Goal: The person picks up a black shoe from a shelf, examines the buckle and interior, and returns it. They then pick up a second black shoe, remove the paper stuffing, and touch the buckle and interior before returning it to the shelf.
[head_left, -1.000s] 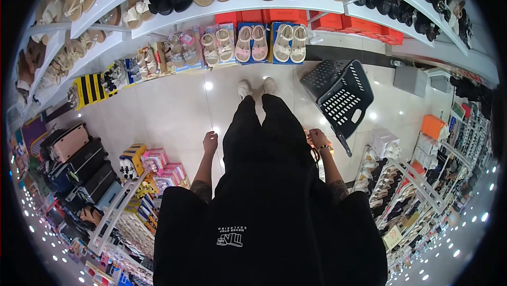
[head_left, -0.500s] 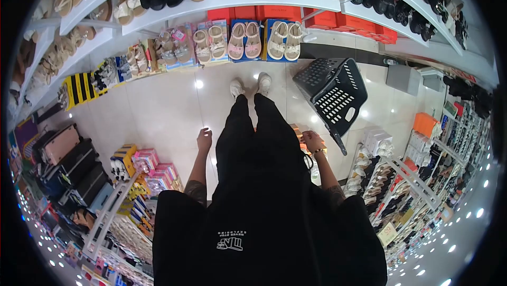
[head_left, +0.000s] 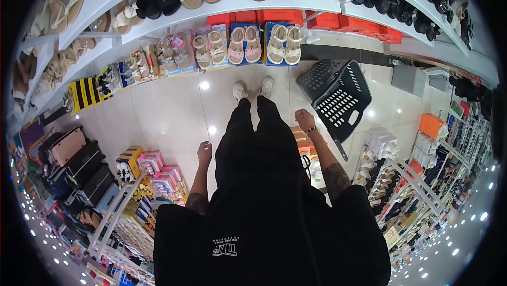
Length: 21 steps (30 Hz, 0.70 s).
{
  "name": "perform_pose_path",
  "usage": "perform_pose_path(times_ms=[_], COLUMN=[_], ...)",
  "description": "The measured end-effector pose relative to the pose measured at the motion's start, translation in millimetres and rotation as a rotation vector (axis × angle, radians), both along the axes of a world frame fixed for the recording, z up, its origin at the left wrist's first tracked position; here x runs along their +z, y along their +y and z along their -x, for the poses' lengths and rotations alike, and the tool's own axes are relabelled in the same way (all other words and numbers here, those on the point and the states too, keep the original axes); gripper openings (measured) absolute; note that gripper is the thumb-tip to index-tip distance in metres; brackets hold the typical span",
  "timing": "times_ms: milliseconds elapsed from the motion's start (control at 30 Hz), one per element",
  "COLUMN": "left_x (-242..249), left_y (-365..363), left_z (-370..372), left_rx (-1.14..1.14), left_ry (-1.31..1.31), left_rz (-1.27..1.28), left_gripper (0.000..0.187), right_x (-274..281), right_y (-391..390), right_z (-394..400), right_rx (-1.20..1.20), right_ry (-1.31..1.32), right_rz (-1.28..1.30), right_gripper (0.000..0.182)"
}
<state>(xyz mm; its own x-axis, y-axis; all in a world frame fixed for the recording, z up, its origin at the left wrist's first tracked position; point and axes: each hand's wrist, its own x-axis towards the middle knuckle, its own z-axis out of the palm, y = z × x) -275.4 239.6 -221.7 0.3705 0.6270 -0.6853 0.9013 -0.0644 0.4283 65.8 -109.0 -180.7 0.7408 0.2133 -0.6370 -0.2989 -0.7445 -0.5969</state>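
My left hand (head_left: 205,152) hangs beside my left thigh over the tiled floor, its fingers loosely curled, holding nothing that I can see. To the right of my legs, my right hand (head_left: 304,120) is raised forward with bent fingers; whether anything is in them is too small to tell. It is nearest to a dark basket (head_left: 338,98) with a long handle on the floor, and a gap separates them. Ahead of my shoes, pink-trimmed sandals (head_left: 244,44) and cream sandals (head_left: 284,44) rest on boxes beneath the white shelf (head_left: 232,7).
Shelves of shoes curve across the front. Suitcases (head_left: 79,164) stand at the left, near pink boxes (head_left: 169,175). Shoe racks (head_left: 417,185) fill the right side. A grey box (head_left: 408,79) sits on the floor beyond the basket. Orange boxes (head_left: 302,137) are behind my right arm.
My right hand has moved forward and slightly left, towards the shelf. My left hand has dropped back a little. The basket appears slightly farther right in the view.
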Motion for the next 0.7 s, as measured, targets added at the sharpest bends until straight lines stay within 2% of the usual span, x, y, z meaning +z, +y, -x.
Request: perform_pose_path(times_ms=[67, 100, 167, 300, 367, 400, 500, 533, 600, 633, 700], left_x=[4.3, 6.1, 11.1, 20.4, 20.4, 20.2, 32.4, 36.4, 23.0, 23.9, 26.2], left_y=[1.9, 2.1, 1.8, -5.2, -12.3, -14.0, -24.7, -29.6, -34.5, -36.6, -38.3], left_z=[-11.2, -17.2, -31.0, -45.2, -41.8, -42.9, -48.1, -47.9, -34.3, -32.2, -32.6], left_rx=[-0.019, -0.012, 0.004, -0.020, -0.048, -0.038, 0.115, 0.192, 0.204, 0.224, 0.247], left_ry=[-0.008, -0.003, -0.008, -0.087, -0.073, -0.047, 0.005, -0.009, 0.051, 0.084, 0.127], left_rz=[-0.016, -0.012, -0.010, -0.045, -0.093, -0.109, -0.015, 0.019, -0.001, 0.015, 0.032], left_gripper=[0.033, 0.032, 0.032, 0.032, 0.032, 0.032, 0.033, 0.033, 0.035, 0.037, 0.039], right_x=[-26.9, -23.9, -20.9, -51.5, -46.8, -50.5, -56.3, -51.6, -49.3, -43.5, -64.0], right_y=[13.6, 27.8, 57.7, 112.5, 143.4, 158.7, 187.6, 195.7, 207.6, 210.6, 212.3], right_z=[-26.5, -45.0, -81.2, -147.9, -183.4, -197.9, -220.0, -225.5, -238.2, -243.9, -245.6], right_rx=[0.202, 0.197, 0.363, 0.367, 0.487, 0.460, 0.573, 0.572, 0.625, 0.723, 0.692], right_ry=[-0.211, -0.216, -0.439, -0.512, -0.425, -0.442, -0.221, -0.204, -0.164, -0.125, -0.076], right_rz=[0.092, 0.087, 0.145, 0.105, 0.073, 0.060, 0.316, 0.318, 0.376, 0.407, 0.398], right_gripper=[0.015, 0.015, 0.012, 0.010, 0.011, 0.011, 0.026, 0.026, 0.027, 0.029, 0.029])
